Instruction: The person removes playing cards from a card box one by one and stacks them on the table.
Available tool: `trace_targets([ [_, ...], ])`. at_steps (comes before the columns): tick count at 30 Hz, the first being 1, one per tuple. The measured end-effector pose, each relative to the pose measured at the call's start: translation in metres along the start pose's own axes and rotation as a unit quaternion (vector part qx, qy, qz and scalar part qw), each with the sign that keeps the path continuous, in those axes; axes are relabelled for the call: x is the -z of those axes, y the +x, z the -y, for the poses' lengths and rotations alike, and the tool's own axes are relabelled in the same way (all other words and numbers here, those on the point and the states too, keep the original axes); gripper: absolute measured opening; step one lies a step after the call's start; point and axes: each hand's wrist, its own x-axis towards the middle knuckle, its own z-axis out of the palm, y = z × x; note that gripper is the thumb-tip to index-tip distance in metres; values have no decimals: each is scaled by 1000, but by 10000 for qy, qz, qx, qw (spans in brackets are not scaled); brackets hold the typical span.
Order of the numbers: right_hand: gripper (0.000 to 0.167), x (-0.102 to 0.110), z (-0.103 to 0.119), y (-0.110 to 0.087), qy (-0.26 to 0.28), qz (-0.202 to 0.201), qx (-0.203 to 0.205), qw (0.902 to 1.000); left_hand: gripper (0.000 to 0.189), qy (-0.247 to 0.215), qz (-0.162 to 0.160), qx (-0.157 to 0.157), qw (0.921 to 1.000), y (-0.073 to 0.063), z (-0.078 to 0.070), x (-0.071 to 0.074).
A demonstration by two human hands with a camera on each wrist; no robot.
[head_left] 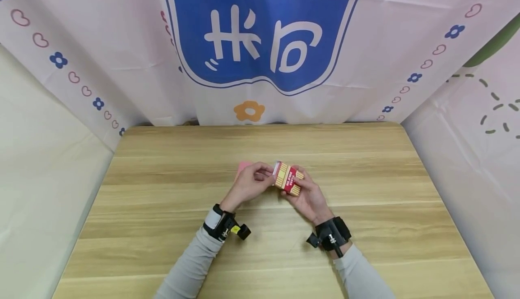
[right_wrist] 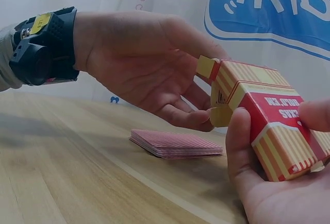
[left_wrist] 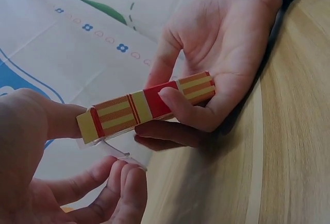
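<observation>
A red-and-yellow striped playing card box (head_left: 287,178) is held above the table by my right hand (head_left: 306,200), its thumb and fingers gripping the two sides. The box's end faces my left hand (head_left: 252,181), and flaps (right_wrist: 220,116) stand out from that end. In the left wrist view, my left hand's fingers (left_wrist: 126,183) are curled at a thin pale flap (left_wrist: 116,151), with another digit against the box's end. On the table behind my left hand lies a squared deck of playing cards (right_wrist: 175,143) with red patterned backs, partly hidden in the head view.
The wooden table (head_left: 162,163) extends around both hands. A printed cloth (head_left: 134,64) with a blue emblem hangs along its back edge, and pale sheets flank both sides. Each wrist carries a black strapped camera (head_left: 331,235).
</observation>
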Motion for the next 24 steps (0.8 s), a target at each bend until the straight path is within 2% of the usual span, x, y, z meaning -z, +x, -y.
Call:
trace_targets([
  [9,33,0,0,0,-7,122,11,9999,29,-324,120,91,9994,-1,-1,0],
  [13,33,-1,0,0,-13,147,-4,9999,28,-485,67,59,9988,-2,0,1],
  [16,33,-1,-1,0,-1,83,-2,10000,21,-387,-80,-59,9992,-3,0,2],
  [20,33,0,-2,2,-13,-46,31,10000,8,-2,-278,-273,9992,-3,-3,5],
  [24,32,0,-2,2,-67,-116,81,9999,10,228,-376,-346,9984,-4,-5,9],
])
